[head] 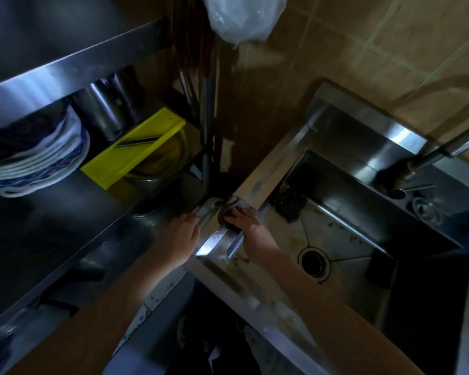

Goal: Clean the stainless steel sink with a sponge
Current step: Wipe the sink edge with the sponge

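The stainless steel sink (344,234) fills the right half of the view, with a round drain (314,262) in its stained floor. My right hand (251,226) presses a dark sponge (229,212) onto the sink's left rim (252,182), fingers curled over it. My left hand (180,235) rests against the outer corner of that rim, its fingers bent around the edge. A dark clump (290,205) lies in the basin's far left corner. A black block (381,269) sits right of the drain.
The tap (428,158) stands at the sink's back right. Left of the sink, steel shelves (73,220) hold stacked plates (35,158), metal cups (106,112), and a yellow board (136,147) on a bowl. A plastic bag (244,14) hangs on the tiled wall.
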Tool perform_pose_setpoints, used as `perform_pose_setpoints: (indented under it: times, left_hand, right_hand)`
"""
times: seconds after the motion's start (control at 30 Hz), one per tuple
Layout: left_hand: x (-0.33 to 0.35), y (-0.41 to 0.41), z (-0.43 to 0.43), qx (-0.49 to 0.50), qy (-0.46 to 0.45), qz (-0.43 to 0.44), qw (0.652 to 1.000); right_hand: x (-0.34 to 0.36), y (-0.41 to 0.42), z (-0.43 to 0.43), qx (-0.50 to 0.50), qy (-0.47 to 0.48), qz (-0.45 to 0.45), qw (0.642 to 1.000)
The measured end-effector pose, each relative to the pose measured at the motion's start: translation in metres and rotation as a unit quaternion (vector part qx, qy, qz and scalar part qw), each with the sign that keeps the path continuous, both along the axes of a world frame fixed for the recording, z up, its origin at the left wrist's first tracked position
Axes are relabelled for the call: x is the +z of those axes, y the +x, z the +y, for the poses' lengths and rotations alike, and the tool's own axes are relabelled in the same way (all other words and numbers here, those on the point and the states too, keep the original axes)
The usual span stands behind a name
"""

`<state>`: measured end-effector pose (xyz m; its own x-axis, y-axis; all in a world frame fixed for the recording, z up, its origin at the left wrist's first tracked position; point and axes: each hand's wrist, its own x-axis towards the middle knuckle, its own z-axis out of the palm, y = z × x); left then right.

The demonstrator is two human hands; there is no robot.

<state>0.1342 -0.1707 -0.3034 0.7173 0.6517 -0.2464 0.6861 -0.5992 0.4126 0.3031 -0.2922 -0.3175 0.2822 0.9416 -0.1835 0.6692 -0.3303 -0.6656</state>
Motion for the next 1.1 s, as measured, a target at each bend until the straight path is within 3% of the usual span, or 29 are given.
perform_pose_setpoints:
  times: [0.43, 0.93, 1.03, 1.1]
  left_hand:
    - [-0.002, -0.040, -0.011, -0.026, 0.007, -0.024, 0.999]
    - [0.008, -0.054, -0.031, 0.003, -0.025, -0.032, 0.999]
    - [0.009, -0.055, -0.049, 0.020, -0.017, -0.035, 0.999]
    - [0.009, -0.056, -0.062, 0.018, -0.001, -0.030, 0.999]
  right_hand:
    - [0.014, -0.071, -0.028, 0.039, -0.053, -0.006, 0.998]
    - [0.016, -0.065, -0.044, 0.072, -0.116, 0.006, 0.991]
    - [0.021, -0.068, -0.047, 0.000, -0.082, 0.047, 0.995]
    - [0.026, -0.061, -0.058, 0.070, -0.075, -0.038, 0.994]
